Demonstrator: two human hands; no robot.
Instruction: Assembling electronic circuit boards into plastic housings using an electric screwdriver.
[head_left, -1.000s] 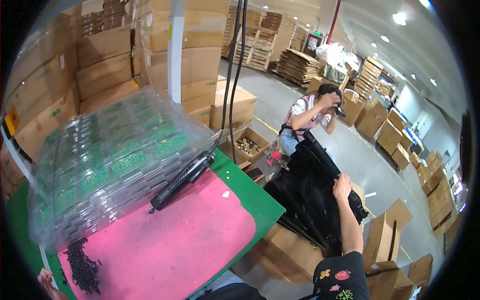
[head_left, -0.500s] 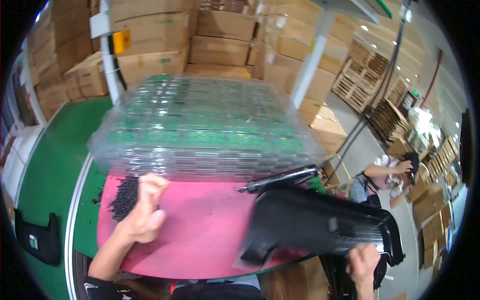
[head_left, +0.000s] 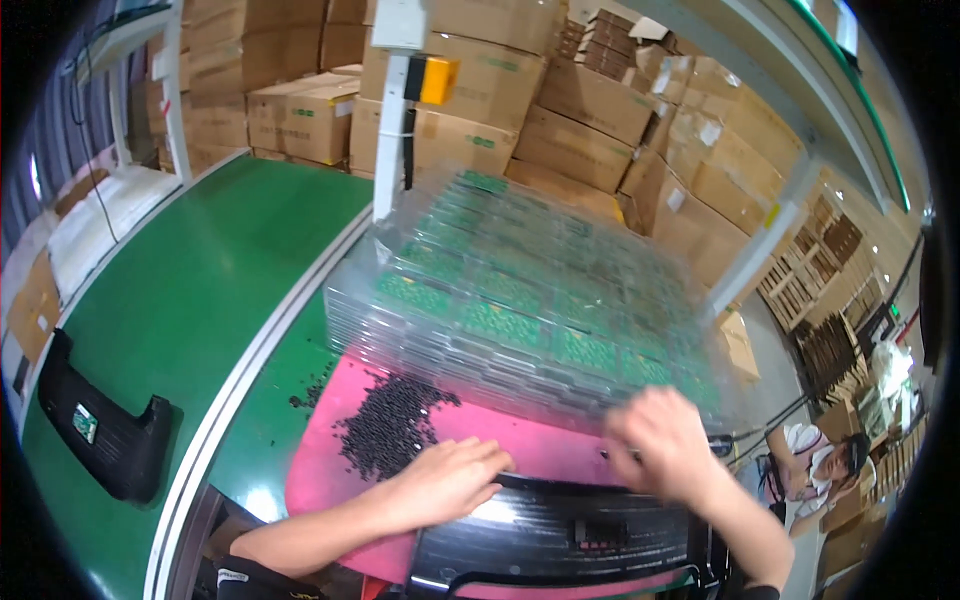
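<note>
Panel (head_left: pixel 520 525) now in half-curled left hand (head_left: pixel 452 484)

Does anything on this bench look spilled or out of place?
Yes: some tiny black pieces lie scattered on the glossy green bench top, past the left edge of the bright pink mat that carries the main black heap. They look like strays, perhaps spilled.
</note>
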